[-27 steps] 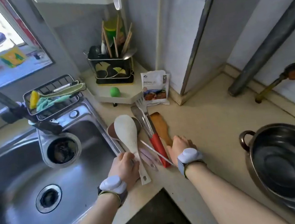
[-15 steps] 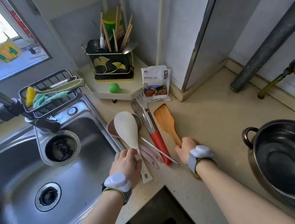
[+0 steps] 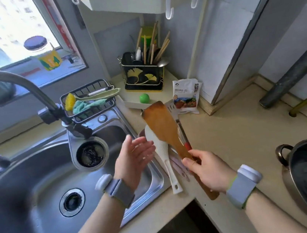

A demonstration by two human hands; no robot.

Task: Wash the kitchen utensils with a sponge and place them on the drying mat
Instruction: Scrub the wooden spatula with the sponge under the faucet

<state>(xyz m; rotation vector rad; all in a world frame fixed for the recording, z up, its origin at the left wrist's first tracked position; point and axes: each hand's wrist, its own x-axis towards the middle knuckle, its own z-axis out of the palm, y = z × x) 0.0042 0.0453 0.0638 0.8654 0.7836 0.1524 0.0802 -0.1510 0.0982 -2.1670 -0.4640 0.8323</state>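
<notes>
Now the right hand [image 3: 207, 169] grips the brown wooden spatula [image 3: 164, 128] by its handle above the desk [image 3: 238, 137]; the left hand [image 3: 132, 157] hovers beside it, fingers [image 3: 143, 146] spread.

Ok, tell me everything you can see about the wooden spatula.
The wooden spatula is one piece of brown wood with a broad flat blade that narrows into a long handle. The blade's top edge looks darker, perhaps scorched or stained. It is lifted off the counter and tilted, blade up and away above the white rice paddle. The right hand grips the handle partway along, and the handle's end sticks out below the palm. The left hand is open beside it, not touching it.
</notes>
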